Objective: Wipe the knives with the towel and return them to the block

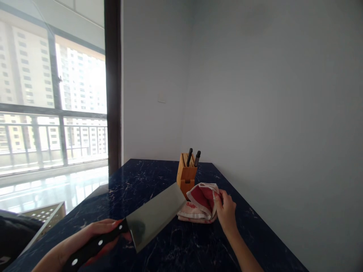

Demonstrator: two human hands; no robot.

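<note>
Well left of the knife block [188,173], a pale perforated panel [47,216] borders the dark surface [170,247]. Nearer the block, the fingers of the left hand [86,236] are wrapped round a cleaver [155,217], its blade reaching toward the block. Right of the block, the right hand [226,209] pinches a folded towel [202,200], whose red marking I can't read; it partly hides the block's base.

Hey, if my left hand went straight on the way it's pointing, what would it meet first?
Led by the cleaver in your left hand, it would probably meet the wooden knife block. The cloth sits close to that line, though, and depth is hard to judge here.
</note>
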